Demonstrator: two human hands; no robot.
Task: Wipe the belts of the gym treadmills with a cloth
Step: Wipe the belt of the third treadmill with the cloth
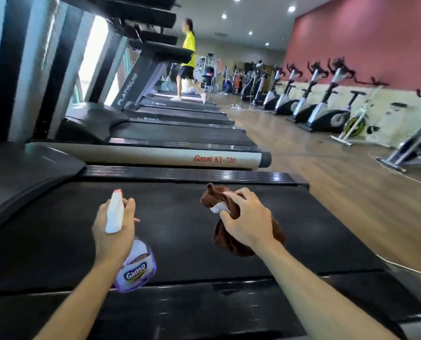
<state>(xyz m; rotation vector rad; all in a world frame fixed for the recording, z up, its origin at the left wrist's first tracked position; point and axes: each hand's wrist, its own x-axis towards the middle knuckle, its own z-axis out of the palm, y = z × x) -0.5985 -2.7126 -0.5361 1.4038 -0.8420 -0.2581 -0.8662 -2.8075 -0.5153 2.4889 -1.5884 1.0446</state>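
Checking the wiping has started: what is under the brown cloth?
Under the brown cloth, gripped by the right hand, lies the black treadmill belt. Whether the cloth touches the belt cannot be told; that patch is covered.

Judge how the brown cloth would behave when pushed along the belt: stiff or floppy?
Probably floppy: the brown cloth hangs bunched in folds below the right hand. It looks light, held by fingers alone. Pushed over the belt, it would likely crumple.

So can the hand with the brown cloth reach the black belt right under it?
Probably yes. The right hand grips the brown cloth just above the near treadmill belt, and nothing lies between them.
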